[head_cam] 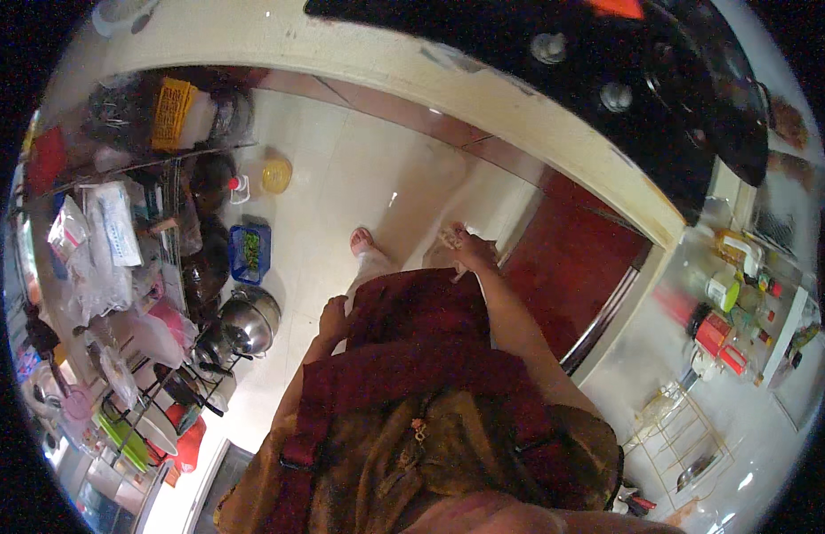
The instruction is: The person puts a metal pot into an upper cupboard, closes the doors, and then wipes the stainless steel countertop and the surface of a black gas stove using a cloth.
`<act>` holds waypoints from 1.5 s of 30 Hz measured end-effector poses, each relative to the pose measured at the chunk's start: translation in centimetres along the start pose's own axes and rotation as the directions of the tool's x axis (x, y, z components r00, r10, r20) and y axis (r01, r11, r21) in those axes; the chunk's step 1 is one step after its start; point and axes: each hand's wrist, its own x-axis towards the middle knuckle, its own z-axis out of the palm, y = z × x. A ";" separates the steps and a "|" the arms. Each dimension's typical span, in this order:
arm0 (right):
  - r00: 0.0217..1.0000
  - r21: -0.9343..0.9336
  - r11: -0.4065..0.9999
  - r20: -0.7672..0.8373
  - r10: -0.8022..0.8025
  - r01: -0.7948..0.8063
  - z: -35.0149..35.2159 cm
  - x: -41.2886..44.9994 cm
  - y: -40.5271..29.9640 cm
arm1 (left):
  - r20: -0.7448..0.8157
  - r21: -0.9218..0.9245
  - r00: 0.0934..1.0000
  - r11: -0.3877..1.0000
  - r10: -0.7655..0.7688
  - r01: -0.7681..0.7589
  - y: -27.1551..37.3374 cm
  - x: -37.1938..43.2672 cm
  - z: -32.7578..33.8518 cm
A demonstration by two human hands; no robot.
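Note:
My right hand (pixel 477 253) is in front of me, to the right of the dark red apron (pixel 422 307). It grips a crumpled pale item (pixel 448 235), perhaps a cloth or thin bag; the picture does not settle which. Beside the apron's left edge hangs my left hand (pixel 333 319). Nothing shows in it, but its fingers are too small and shaded to make out. A bare foot (pixel 361 239) is on the light tiled floor (pixel 305 200) ahead of the apron.
Left stands a rack with plastic bags (pixel 112 227), steel bowls (pixel 252 320) and a blue basket (pixel 250 253) of greens. An oil jug (pixel 277 175) is on the floor. A black gas stove (pixel 586 73) tops the counter ahead. Bottles (pixel 722 290) and a wire rack (pixel 686 434) line the right counter.

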 end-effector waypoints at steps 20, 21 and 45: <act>0.994 -0.587 0.804 0.099 -0.041 0.091 8.4 28.2 6.1 | -0.167 0.087 0.965 0.972 -0.203 0.219 -6.0 -0.3 6.9; 0.993 -0.580 0.808 0.105 -0.052 0.103 9.8 29.2 5.8 | -0.168 0.076 0.952 0.959 -0.257 0.273 -6.1 -0.5 6.6; 0.965 0.096 0.960 -0.029 -0.261 0.263 15.8 12.0 1.0 | -0.024 0.184 0.987 0.969 -0.161 0.162 0.3 3.0 2.8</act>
